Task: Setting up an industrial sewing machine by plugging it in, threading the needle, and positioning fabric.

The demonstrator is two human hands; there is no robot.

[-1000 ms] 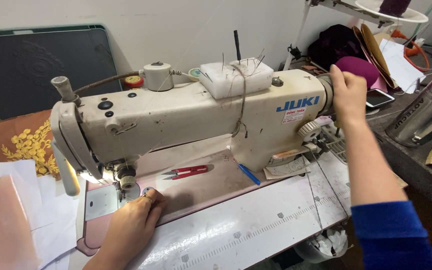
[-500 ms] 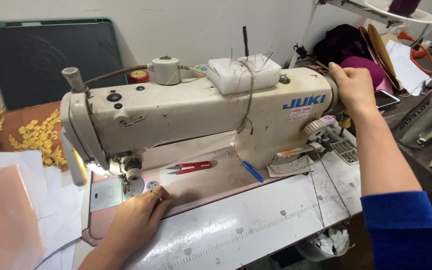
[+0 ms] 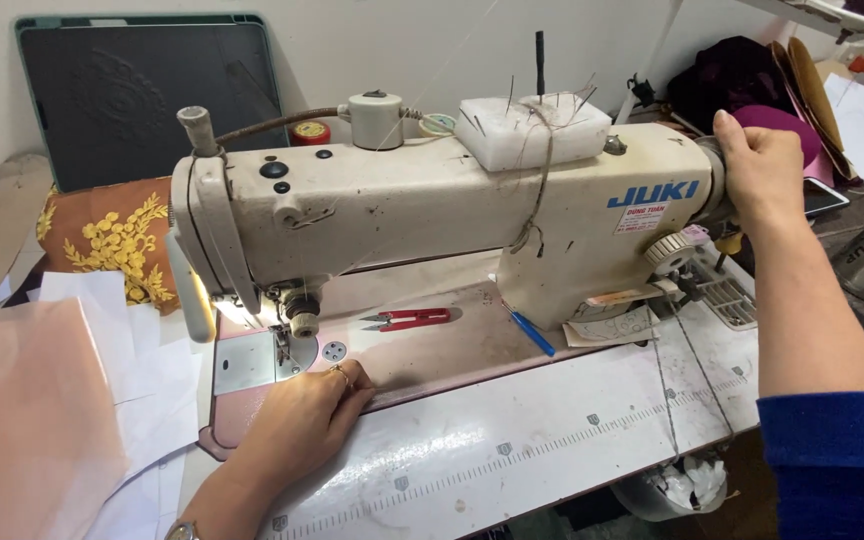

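Observation:
A cream industrial sewing machine [image 3: 432, 205] stands on a white table [image 3: 512, 450]. My left hand [image 3: 302, 420] rests flat on the pink machine bed just in front of the needle and presser foot [image 3: 287, 335], fingers pressing down near the metal plate [image 3: 247, 360]. My right hand [image 3: 762, 165] is closed around the handwheel at the machine's right end, hiding most of it. Red thread snips [image 3: 407, 320] lie on the bed behind my left hand.
Pink sheer fabric [image 3: 27, 410] and white paper pieces [image 3: 137, 370] lie at the left. Gold-embroidered orange cloth [image 3: 112, 240] sits behind them, before a dark framed panel [image 3: 142, 90]. A white pin block [image 3: 532, 130] tops the machine. A blue pen [image 3: 532, 335] lies by the column; clutter fills the right.
The view has shifted so the machine sits further right and closer. Both hands stay where they were, left by the needle, right on the handwheel.

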